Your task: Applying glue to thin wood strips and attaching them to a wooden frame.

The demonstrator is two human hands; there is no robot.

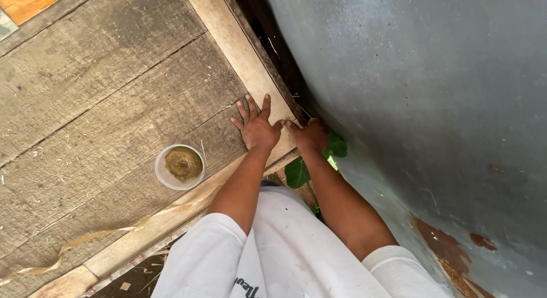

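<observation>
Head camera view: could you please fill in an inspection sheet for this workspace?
Surface: weathered grey wooden plank platform with a paler wooden edge board.
Job's things: the pale edge board, under both hands.
Clutter: round translucent plastic cup with brownish-green residue; thin curled pale wood strip; scattered straw bits.
Grippers: left hand flat, fingers spread on the planks; right hand curled over the board's corner; neither holds anything.
Cables: nothing seen.
Surroundings: large grey curved metal tank with rust patches; broad green leaves beside it.
</observation>
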